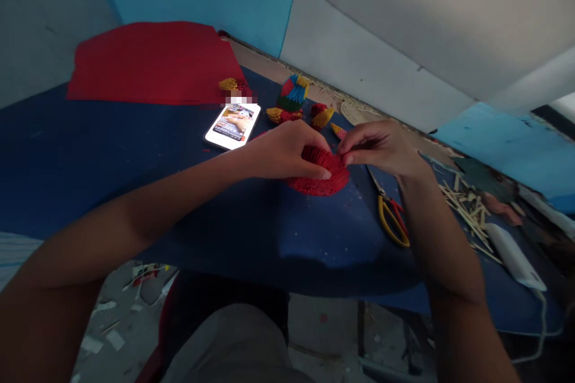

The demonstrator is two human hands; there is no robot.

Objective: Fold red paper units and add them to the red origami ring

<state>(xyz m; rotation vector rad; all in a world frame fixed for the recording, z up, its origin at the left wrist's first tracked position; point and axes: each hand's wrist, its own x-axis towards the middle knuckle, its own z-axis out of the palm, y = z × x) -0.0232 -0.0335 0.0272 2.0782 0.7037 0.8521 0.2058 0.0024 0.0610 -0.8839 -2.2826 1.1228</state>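
A round red piece of many tightly packed paper folds [320, 184] is on the blue table, under my left hand [285, 149]. The fingers of that hand wrap over its top, with the thumb along the near side. At its right edge, my right hand [381, 146] has thumb and fingertips pinched together. A bit of red shows by those fingertips, too small to name. Behind the red piece lie small yellow-and-red folded-paper pieces [285, 115] and a multicoloured one [294, 93]. Scissors with yellow and red handles [393, 221] lie beside my right forearm.
A lit phone [232, 125] lies left of my left hand. A large red sheet [153, 66] covers the table's back left. Along the right are scattered pale sticks [467, 206] and a white bar-shaped device [514, 257] with a cord. Paper scraps litter the floor.
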